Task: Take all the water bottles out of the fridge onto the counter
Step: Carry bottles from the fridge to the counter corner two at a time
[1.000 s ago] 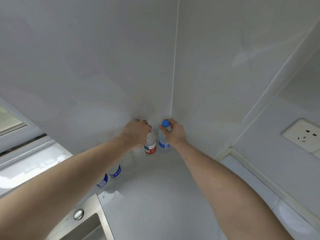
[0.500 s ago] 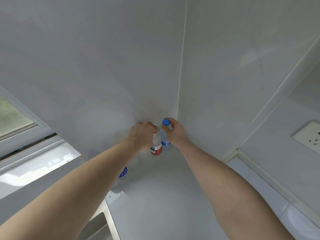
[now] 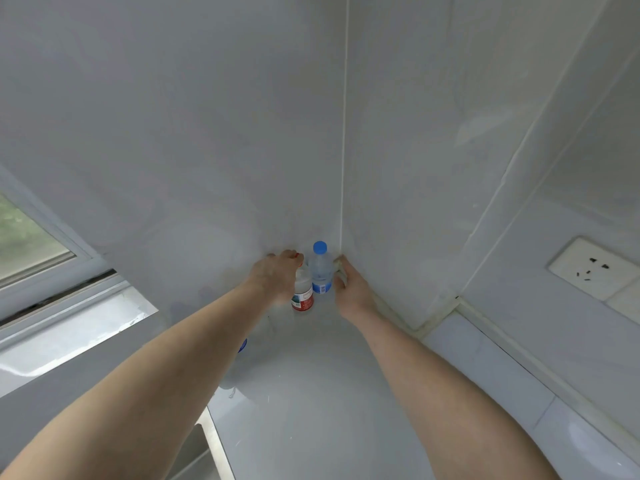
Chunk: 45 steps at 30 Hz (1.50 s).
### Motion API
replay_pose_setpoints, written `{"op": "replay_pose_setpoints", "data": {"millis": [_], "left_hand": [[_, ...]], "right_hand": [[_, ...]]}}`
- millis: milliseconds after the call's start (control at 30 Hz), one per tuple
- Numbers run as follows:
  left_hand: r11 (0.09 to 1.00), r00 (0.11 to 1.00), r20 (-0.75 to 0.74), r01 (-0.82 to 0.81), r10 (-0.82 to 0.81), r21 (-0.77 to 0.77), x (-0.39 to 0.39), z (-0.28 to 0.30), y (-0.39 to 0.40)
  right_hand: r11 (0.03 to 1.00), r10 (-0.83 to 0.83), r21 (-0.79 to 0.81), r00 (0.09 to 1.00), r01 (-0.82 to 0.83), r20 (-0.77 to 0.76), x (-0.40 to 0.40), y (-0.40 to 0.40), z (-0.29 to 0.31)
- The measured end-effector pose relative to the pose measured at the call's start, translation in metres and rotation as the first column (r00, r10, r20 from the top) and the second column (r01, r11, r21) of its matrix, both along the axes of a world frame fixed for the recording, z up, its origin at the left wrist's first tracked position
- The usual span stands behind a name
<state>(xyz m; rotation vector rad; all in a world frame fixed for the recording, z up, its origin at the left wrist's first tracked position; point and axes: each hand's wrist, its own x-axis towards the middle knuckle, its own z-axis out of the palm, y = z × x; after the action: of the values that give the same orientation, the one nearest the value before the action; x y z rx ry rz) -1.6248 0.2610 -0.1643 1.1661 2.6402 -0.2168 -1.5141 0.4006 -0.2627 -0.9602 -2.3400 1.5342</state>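
Two bottles at frame centre: my left hand [image 3: 277, 277] grips the red-label bottle [image 3: 303, 296]; right hand [image 3: 349, 289] clasps the blue-cap bottle [image 3: 320, 271] on the tabletop [image 3: 311, 393].

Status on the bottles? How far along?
Done: a blue-label bottle stands on the counter. In hand: left hand grips the red-label bottle, right hand touches the blue-cap bottle, both upright in the corner. Left: the fridge is out of view, so unknown.
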Motion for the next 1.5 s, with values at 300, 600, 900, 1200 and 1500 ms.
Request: {"op": "replay_pose_setpoints", "data": {"millis": [300,600,900,1200,1500], "left_hand": [[0.999,0.995,-0.095,-0.042,0.043,0.014,0.010,-0.002,0.008],[0.991,0.977,-0.176,0.131,-0.124,0.031,-0.001,-0.017,0.064],[0.986,0.984,-0.176,0.026,0.003,0.163,-0.008,-0.037,0.083],[0.993,0.989,-0.146,-0.008,0.025,0.119,0.008,-0.027,0.085],[0.853,0.984,0.089,0.088,-0.155,0.515,0.139,-0.003,-0.015]], "right_hand": [[0.995,0.026,0.091,0.993,-0.037,0.117,0.099,-0.006,-0.007],[0.989,0.054,0.128,0.982,-0.078,0.180,0.143,0.007,0.010],[0.991,0.091,0.076,0.967,-0.112,0.239,0.181,0.021,0.019],[0.994,0.059,0.077,0.980,-0.074,0.189,0.200,0.009,0.049],[0.994,-0.108,0.014,0.988,0.107,0.111,0.284,-0.038,0.066]]}}
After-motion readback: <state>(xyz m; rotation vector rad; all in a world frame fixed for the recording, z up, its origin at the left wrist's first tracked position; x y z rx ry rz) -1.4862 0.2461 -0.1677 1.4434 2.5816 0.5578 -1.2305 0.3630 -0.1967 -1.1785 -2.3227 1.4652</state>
